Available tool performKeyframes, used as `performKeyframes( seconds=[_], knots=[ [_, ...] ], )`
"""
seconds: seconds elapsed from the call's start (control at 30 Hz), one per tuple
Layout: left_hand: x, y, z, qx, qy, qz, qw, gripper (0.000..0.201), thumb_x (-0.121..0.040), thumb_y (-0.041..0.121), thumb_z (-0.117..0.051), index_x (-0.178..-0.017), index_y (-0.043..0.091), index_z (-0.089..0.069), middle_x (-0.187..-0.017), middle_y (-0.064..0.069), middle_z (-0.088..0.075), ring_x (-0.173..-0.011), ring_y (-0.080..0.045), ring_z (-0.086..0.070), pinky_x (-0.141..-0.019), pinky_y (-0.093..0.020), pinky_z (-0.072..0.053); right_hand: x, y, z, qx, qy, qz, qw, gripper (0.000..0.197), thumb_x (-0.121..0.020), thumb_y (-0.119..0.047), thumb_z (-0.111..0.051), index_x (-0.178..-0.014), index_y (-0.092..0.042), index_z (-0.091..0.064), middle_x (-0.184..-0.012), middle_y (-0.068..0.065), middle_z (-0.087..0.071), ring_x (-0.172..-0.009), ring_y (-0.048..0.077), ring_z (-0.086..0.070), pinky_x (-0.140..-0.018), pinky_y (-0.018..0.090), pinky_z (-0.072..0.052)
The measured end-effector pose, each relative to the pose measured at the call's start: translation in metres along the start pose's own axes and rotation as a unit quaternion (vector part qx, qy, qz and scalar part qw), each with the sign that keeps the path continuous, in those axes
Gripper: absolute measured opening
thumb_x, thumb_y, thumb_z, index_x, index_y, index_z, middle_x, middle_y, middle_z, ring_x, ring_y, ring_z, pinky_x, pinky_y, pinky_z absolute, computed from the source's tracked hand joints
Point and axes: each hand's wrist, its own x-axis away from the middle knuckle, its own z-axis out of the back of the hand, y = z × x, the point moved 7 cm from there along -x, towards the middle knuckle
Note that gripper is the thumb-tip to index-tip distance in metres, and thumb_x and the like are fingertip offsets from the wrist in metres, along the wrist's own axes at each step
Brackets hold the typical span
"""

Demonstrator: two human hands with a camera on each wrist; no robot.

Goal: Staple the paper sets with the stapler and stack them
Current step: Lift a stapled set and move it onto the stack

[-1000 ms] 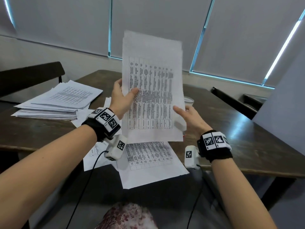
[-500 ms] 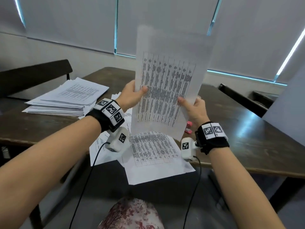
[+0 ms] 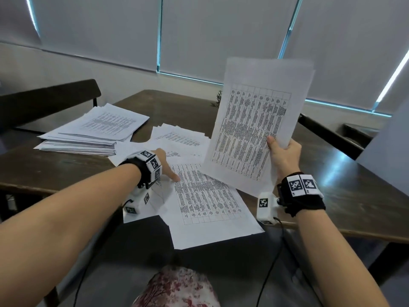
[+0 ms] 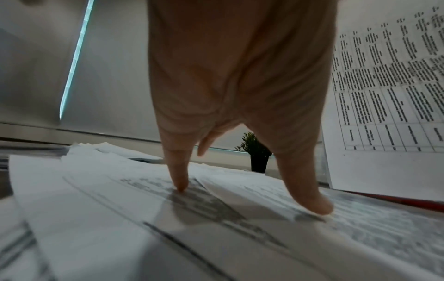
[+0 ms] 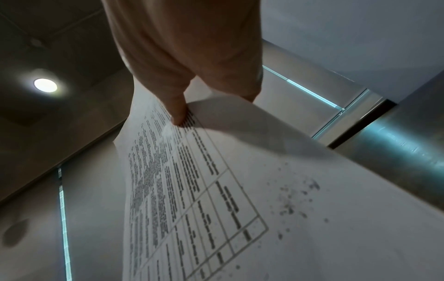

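Observation:
My right hand [image 3: 281, 147] pinches a set of printed sheets [image 3: 254, 129] at its lower right edge and holds it upright above the table's right side; the thumb [image 5: 177, 114] lies on the printed face. My left hand [image 3: 170, 171] is down on the loose printed sheets [image 3: 205, 196] at the front edge, with straight fingertips [image 4: 179, 187] touching the paper. A tall stack of paper sets [image 3: 88, 134] sits at the left of the table. A red strip [image 4: 396, 198] shows under the held set; whether it is the stapler I cannot tell.
More fanned sheets [image 3: 181, 138] lie mid-table behind my left hand. A small potted plant [image 3: 218, 99] stands at the far edge. Dark chair backs stand at the left [image 3: 51, 100] and right [image 3: 327, 134]. The front sheets overhang the wooden table [image 3: 354, 218].
My left hand has let go of the held set and dropped onto the loose sheets on the table. My right hand alone has carried the set to the right.

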Motion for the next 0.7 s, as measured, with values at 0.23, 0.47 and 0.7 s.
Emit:
performKeyframes(
  seconds=[0.23, 0.47, 0.7],
  knots=[
    [0.007, 0.026, -0.005, -0.059, 0.009, 0.01, 0.998, 0.062, -0.062, 0.068, -0.077, -0.076, 0.011, -0.056, -0.079, -0.004, -0.064, -0.076, -0.019, -0.062, -0.066, -0.027, -0.048, -0.002, 0.003, 0.008, 0.027, -0.003, -0.004, 1.0, 0.018, -0.088, -0.016, -0.07, -0.105, -0.014, -0.069, -0.098, 0.002, -0.072, -0.093, 0.02, -0.07, -0.088, 0.045, -0.057],
    [0.007, 0.029, -0.005, -0.06, -0.017, 0.011, 0.998, 0.053, -0.076, 0.061, -0.07, -0.086, 0.011, -0.055, -0.078, -0.002, -0.056, -0.077, -0.018, -0.055, -0.054, -0.023, -0.04, -0.002, 0.005, 0.015, 0.027, -0.003, -0.013, 1.0, 0.011, -0.087, -0.014, -0.071, -0.089, -0.025, -0.068, -0.094, 0.001, -0.073, -0.092, 0.022, -0.071, -0.088, 0.048, -0.056],
    [0.008, 0.027, 0.006, 0.019, 0.032, 0.003, 0.999, 0.048, -0.084, 0.041, -0.072, -0.11, 0.002, -0.067, -0.111, -0.011, -0.068, -0.1, -0.026, -0.065, -0.085, -0.033, -0.051, -0.004, 0.009, 0.022, 0.07, -0.001, -0.016, 0.997, 0.007, -0.087, -0.02, -0.071, -0.089, -0.026, -0.069, -0.094, -0.002, -0.073, -0.092, 0.021, -0.071, -0.088, 0.048, -0.056]
  ],
)
